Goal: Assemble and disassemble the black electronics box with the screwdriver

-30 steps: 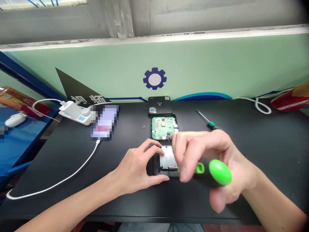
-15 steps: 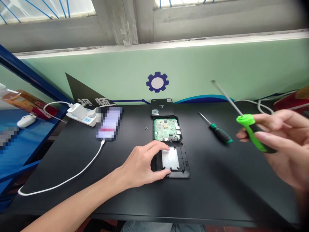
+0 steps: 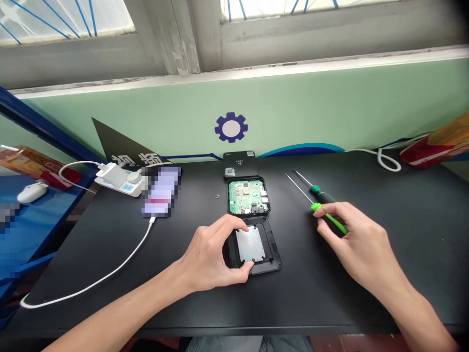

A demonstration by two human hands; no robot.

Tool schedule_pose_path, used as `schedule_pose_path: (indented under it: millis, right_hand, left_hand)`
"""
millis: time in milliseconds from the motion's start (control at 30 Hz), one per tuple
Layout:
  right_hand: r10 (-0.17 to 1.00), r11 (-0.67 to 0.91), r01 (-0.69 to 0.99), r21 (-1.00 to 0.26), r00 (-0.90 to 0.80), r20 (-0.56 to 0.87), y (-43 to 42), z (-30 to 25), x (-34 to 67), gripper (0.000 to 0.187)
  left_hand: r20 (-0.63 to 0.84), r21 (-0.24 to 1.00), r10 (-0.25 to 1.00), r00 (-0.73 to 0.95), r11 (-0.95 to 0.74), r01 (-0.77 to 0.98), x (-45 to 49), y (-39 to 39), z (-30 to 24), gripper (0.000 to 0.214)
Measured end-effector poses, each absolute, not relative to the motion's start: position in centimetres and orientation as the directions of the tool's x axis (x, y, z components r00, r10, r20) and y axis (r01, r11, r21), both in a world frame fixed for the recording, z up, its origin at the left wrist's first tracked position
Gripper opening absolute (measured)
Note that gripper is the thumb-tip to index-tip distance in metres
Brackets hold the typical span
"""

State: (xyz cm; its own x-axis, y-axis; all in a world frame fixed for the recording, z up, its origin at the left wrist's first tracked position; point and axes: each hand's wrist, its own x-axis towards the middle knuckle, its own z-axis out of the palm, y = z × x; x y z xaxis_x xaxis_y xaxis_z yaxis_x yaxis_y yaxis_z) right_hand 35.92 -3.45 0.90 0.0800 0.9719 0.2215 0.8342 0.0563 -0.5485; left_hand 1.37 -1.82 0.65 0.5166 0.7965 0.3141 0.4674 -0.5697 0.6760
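ur case shell: matt blk plastic | plate: dull metal | ur screwdriver: glossy grn plastic grip | table: matt blk

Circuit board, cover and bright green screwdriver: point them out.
circuit board [image 3: 248, 195], head view, board's middle.
cover [image 3: 250, 243], head view, silver plate.
bright green screwdriver [image 3: 315, 207], head view, handle collar.
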Motion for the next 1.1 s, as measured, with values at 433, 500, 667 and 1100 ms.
schedule_pose_path:
  millis: [433,500,667,1100]
  right_hand:
    - [0.962,0.107,0.929,-0.354,-0.006,0.274,-3.1,0.1,34.9,0.016]
    - [0.959,0.103,0.956,-0.275,-0.021,0.283,-3.1,0.2,34.7,0.020]
    - [0.906,0.195,0.924,-0.329,-0.042,0.420,-3.8,1.9,32.8,0.027]
    - [0.918,-0.130,0.118,-0.984,-0.362,-0.165,0.2,4.7,27.9,0.032]
  left_hand:
    - [0.379,0.682,0.760,0.529,-0.615,0.395,0.8,-2.4,0.5,0.060]
    - [0.376,0.676,0.760,0.531,-0.616,0.403,0.7,-2.4,0.5,0.059]
    - [0.428,0.658,0.754,0.498,-0.638,0.400,0.6,-2.7,0.7,0.057]
    - [0.480,0.778,0.830,0.282,-0.552,0.300,0.3,-2.4,2.1,0.048]
